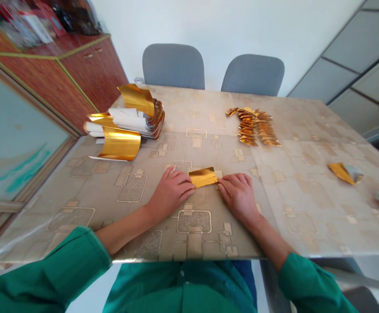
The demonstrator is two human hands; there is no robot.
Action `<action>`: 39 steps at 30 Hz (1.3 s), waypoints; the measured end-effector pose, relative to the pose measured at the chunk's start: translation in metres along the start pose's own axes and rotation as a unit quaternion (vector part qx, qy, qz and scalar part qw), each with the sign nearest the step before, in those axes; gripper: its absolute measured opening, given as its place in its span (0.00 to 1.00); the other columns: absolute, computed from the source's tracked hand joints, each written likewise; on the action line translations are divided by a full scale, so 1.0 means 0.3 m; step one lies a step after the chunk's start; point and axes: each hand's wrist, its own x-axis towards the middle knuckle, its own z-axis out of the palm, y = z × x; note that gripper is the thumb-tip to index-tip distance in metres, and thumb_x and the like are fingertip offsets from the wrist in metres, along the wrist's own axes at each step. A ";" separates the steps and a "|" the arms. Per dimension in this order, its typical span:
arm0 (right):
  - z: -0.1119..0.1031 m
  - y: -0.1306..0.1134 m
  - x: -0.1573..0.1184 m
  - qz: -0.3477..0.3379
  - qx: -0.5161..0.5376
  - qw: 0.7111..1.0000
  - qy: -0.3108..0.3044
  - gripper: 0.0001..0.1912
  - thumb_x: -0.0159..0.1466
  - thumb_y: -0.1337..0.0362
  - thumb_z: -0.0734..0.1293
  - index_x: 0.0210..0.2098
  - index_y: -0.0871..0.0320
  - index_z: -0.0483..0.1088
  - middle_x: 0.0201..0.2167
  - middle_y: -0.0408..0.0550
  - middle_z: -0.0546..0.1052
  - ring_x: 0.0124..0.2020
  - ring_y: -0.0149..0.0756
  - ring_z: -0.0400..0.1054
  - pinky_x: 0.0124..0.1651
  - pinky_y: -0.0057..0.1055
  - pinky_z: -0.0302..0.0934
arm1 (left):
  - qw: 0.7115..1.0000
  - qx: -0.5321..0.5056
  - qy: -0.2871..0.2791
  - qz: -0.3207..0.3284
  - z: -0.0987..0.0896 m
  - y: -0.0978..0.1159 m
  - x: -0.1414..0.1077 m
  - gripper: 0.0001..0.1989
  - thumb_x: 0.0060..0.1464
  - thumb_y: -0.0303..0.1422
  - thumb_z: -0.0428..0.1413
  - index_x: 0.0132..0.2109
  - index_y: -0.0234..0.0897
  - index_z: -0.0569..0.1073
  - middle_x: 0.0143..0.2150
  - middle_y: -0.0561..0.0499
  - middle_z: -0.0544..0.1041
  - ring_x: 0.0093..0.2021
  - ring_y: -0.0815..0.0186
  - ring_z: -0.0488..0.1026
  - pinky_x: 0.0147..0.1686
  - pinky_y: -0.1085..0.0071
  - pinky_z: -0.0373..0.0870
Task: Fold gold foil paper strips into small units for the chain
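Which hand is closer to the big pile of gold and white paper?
Left. The left hand is in front and right of the pile, at the left end of the gold strip; the right hand is farther off, at the strip's right end.

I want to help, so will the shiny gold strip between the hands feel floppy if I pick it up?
The gold strip looks like thin, foil-like paper, so it's probably very light. It may bend easily, as the bigger gold sheet curves. It probably won't roll, because it lies nearly flat.

Two grey chairs point(173, 66) against a pale wall point(209, 26), reddish wooden cabinet point(88, 69) leftward.
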 end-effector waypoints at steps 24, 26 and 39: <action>0.003 -0.002 0.156 0.022 0.150 0.987 -0.054 0.08 0.66 0.58 0.68 0.37 0.57 0.75 0.34 0.48 0.76 0.38 0.39 0.65 0.42 0.36 0.59 | 0.999 0.015 0.001 0.043 0.031 0.010 0.025 0.05 0.63 0.32 0.56 0.42 0.40 0.78 0.42 0.51 0.78 0.44 0.62 0.71 0.61 0.50 0.58; -0.004 -0.009 0.145 0.035 0.138 0.987 -0.080 0.09 0.63 0.58 0.71 0.35 0.57 0.73 0.32 0.47 0.76 0.36 0.38 0.65 0.40 0.34 0.57 | 0.998 0.037 0.015 0.051 0.031 0.014 0.020 0.05 0.63 0.31 0.56 0.40 0.41 0.78 0.39 0.52 0.78 0.42 0.64 0.71 0.61 0.51 0.58; -0.004 0.024 0.145 0.023 0.070 0.996 -0.041 0.09 0.63 0.65 0.70 0.28 0.54 0.67 0.25 0.42 0.74 0.31 0.37 0.65 0.38 0.33 0.52 | 0.996 0.037 -0.011 0.076 0.039 0.049 0.009 0.08 0.64 0.32 0.54 0.46 0.39 0.77 0.44 0.49 0.77 0.46 0.62 0.72 0.61 0.52 0.59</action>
